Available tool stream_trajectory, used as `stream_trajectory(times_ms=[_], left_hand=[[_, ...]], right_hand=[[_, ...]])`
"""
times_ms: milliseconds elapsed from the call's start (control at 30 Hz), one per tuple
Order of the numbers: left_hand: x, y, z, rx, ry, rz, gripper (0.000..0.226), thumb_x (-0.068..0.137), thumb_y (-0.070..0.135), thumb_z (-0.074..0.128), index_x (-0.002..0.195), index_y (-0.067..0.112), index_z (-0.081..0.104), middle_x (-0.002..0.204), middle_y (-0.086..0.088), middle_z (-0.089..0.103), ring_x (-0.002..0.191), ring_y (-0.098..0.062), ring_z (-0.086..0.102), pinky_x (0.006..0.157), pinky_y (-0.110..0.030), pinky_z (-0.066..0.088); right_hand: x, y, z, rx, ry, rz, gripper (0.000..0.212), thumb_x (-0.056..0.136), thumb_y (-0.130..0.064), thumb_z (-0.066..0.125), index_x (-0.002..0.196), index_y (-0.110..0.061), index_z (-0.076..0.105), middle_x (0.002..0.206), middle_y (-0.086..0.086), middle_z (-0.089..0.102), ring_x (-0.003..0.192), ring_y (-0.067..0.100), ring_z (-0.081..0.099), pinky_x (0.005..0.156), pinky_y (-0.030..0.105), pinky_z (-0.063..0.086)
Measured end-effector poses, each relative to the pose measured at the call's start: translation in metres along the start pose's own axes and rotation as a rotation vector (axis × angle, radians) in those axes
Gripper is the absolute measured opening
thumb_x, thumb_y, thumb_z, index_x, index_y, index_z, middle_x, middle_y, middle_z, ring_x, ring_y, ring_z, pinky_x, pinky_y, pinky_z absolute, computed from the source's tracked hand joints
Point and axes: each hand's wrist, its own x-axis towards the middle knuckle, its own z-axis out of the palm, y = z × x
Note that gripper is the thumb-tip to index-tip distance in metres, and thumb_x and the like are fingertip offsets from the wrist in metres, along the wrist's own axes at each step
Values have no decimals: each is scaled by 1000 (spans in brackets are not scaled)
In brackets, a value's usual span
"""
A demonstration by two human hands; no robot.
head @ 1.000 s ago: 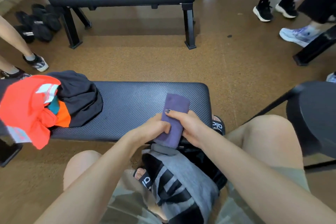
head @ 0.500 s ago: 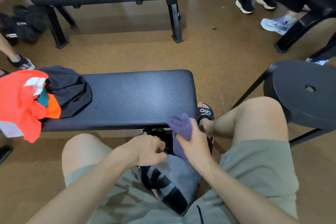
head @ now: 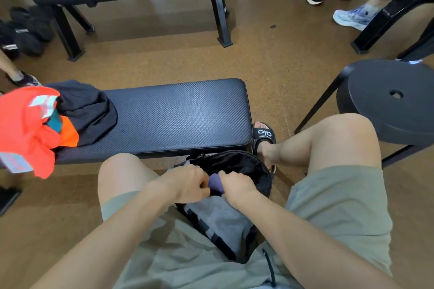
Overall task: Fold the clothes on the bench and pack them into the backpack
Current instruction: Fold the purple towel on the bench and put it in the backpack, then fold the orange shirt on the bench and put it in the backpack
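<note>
Pushing folded purple cloth (head: 215,186) into the open backpack (head: 220,220) between the knees.

Left hand (head: 187,184) curled at the backpack's rim, right hand (head: 236,185) curled round the cloth, fingertips hidden inside the opening. Farther out, on the bench (head: 178,115), left end: black garment (head: 88,110) and orange garment (head: 25,129) heaped unfolded, touching. Right of the bench, a black stool (head: 389,101).

text: "olo" | on: black sandal strap (head: 264,134) | colour: white
</note>
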Motion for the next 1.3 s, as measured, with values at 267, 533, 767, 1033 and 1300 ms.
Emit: stream_trajectory(times_ms=[267,533,767,1033,1300], left_hand=[[1,-14,-10,-181,84,-13,24,82,45,51,79,26,65,91,7,68,86,-16,63,82,-37,53],[-7,-32,-19,-238,157,18,14,89,24,54,80,24,64,93,10,59,85,-10,56,80,-30,49],[-31,-94,-58,-243,495,-263,10,93,26,51,95,23,60,102,6,59,96,-21,57,79,-39,50],[-47,-215,-42,-216,852,-785,63,82,28,70,138,13,46,130,-21,50,117,-43,51,94,-51,46],[-50,-280,-27,-425,950,-1081,88,89,40,66,158,31,13,160,-33,10,143,-51,25,116,-59,21]], right_hand=[[33,-12,-8,316,26,128,39,94,-28,60,126,-8,48,124,17,62,113,38,61,77,36,44],[30,-29,-12,104,-261,90,34,102,-21,49,131,-3,54,133,16,58,120,34,58,85,36,46],[41,-52,-114,75,58,-122,22,94,-10,46,72,-7,47,76,6,54,78,29,56,59,32,41],[97,-139,-152,248,259,-284,15,96,-21,46,98,-20,61,92,3,67,86,27,61,78,43,55],[132,-173,-142,280,247,-357,14,97,-22,46,105,-23,58,93,1,67,83,28,60,74,38,51]])
